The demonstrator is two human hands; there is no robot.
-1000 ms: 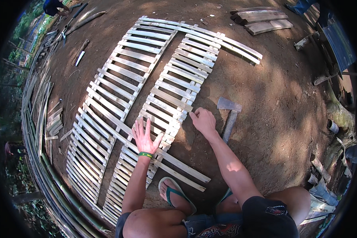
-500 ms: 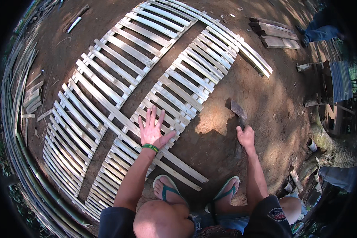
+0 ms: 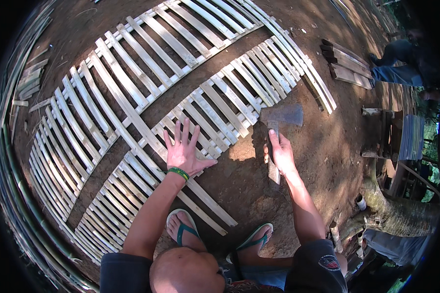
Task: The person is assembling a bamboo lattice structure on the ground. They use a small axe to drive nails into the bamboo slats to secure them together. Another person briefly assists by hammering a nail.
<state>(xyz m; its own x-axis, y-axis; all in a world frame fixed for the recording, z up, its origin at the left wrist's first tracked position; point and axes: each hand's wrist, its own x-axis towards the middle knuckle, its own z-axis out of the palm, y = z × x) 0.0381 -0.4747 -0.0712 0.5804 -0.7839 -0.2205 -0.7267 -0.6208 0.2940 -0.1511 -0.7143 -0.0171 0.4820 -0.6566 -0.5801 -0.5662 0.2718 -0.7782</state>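
Note:
My right hand (image 3: 282, 155) is closed round the wooden handle of an axe (image 3: 287, 115), gripping it just below the dark, flat metal head. The axe hangs over bare soil to the right of a slatted bamboo frame (image 3: 144, 126). With fingers spread, my left hand (image 3: 185, 152) lies flat against the near slats of that frame, palm down. Pale split strips are laid across long rails to make up the frame, with a gap running lengthwise between its two rows. Below my left hand, two long strips (image 3: 208, 201) stick out toward my feet.
Long bamboo poles (image 3: 22, 195) lie along the left edge, short cut pieces (image 3: 32, 83) near them. A stack of brown boards (image 3: 348, 66) lies at the far right, beside another person's legs in blue jeans (image 3: 398, 72). A tree trunk (image 3: 401, 210) stands at the right.
The axe has turned, its head now showing broadside and pointing right, and my right hand has shifted left and up. My left hand stays on the slats. The whole view has tilted slightly.

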